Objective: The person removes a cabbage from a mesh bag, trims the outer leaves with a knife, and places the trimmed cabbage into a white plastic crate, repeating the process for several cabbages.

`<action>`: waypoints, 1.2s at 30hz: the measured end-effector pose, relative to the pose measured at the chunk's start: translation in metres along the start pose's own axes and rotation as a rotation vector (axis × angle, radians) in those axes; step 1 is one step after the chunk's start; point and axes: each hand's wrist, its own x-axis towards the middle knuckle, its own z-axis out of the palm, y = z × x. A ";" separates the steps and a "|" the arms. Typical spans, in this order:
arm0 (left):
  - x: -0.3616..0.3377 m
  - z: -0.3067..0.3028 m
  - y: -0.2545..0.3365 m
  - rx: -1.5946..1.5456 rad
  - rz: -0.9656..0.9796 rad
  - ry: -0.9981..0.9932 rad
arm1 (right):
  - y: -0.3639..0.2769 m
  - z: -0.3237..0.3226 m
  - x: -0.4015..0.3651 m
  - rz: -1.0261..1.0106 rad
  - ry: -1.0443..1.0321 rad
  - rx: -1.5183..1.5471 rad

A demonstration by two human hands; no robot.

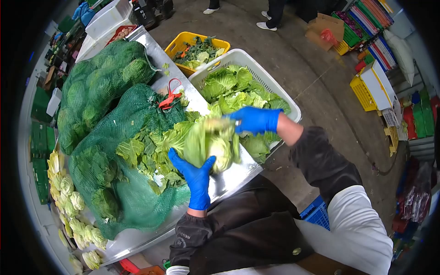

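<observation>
My left hand (pixel 195 178), in a blue glove, supports a pale green cabbage (pixel 221 153) from below, thumb and fingers around its near side. Motion smears the cabbage's outer leaves. My right hand (pixel 256 120), also blue-gloved, is closed at the cabbage's upper right; a small greyish glint shows at its fingers, but what they hold is too blurred to name. Loose cabbage leaves (pixel 146 153) lie left of the cabbage, partly over a green mesh sack (pixel 133 199) with cabbages inside. Beyond my right hand stands a white crate (pixel 291 101) full of leaves.
A full mesh sack of cabbages (pixel 105 75) lies farther back on the metal table (pixel 236 176). Trimmed cabbages (pixel 78 200) line the left edge. A yellow crate (pixel 176 43) of greens stands behind the white crate. A blue crate (pixel 316 213) sits by my right side. People's feet (pixel 266 26) show beyond.
</observation>
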 end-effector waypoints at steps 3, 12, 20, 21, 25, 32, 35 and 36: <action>-0.014 -0.015 -0.012 0.052 0.037 -0.003 | 0.050 -0.014 0.042 0.101 0.114 0.181; 0.018 -0.032 -0.015 -0.109 -0.160 -0.194 | 0.076 0.044 0.034 0.017 0.716 -0.104; 0.001 0.012 -0.005 -0.029 0.056 -0.176 | 0.026 0.091 0.017 -0.326 0.598 0.218; -0.002 0.019 -0.002 0.123 0.137 -0.148 | 0.031 0.094 0.016 -0.407 0.686 0.196; 0.017 0.032 0.004 0.043 0.084 -0.226 | 0.057 0.083 0.015 -0.276 0.667 -0.045; 0.040 0.007 0.008 0.301 0.320 -0.463 | 0.062 0.079 0.029 -0.262 0.546 0.486; 0.023 0.028 0.019 0.532 0.204 -0.275 | 0.038 0.082 0.013 -0.178 0.552 0.412; 0.026 0.028 0.018 0.534 0.200 -0.275 | 0.039 0.079 0.012 -0.194 0.601 0.192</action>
